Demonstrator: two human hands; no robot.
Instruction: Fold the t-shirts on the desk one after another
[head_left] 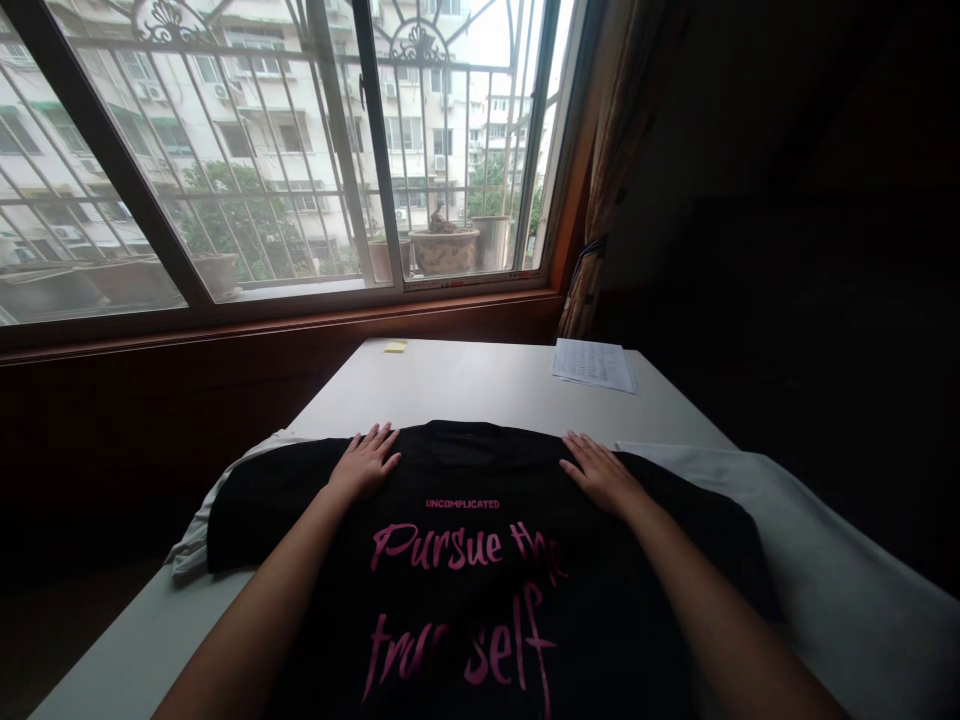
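Observation:
A black T-shirt (465,470) with pink lettering lies spread out on the white table, its collar toward the window. My left hand (365,462) rests flat on its left shoulder, fingers stretched out. On the right shoulder lies my right hand (602,474), also flat with its fingers extended. Both sleeves spread outward past my forearms. Beneath the shirt, pale cloth (196,535) shows at the left, and a wider stretch of light fabric (840,560) shows at the right. The shirt's lower part runs out of the picture at the bottom.
The white table (465,385) reaches toward the window (390,170). A yellow sticky note (395,346) lies at its far left corner, and printed sheets of paper (595,365) lie at its far right. A tied curtain (592,255) hangs beside the window.

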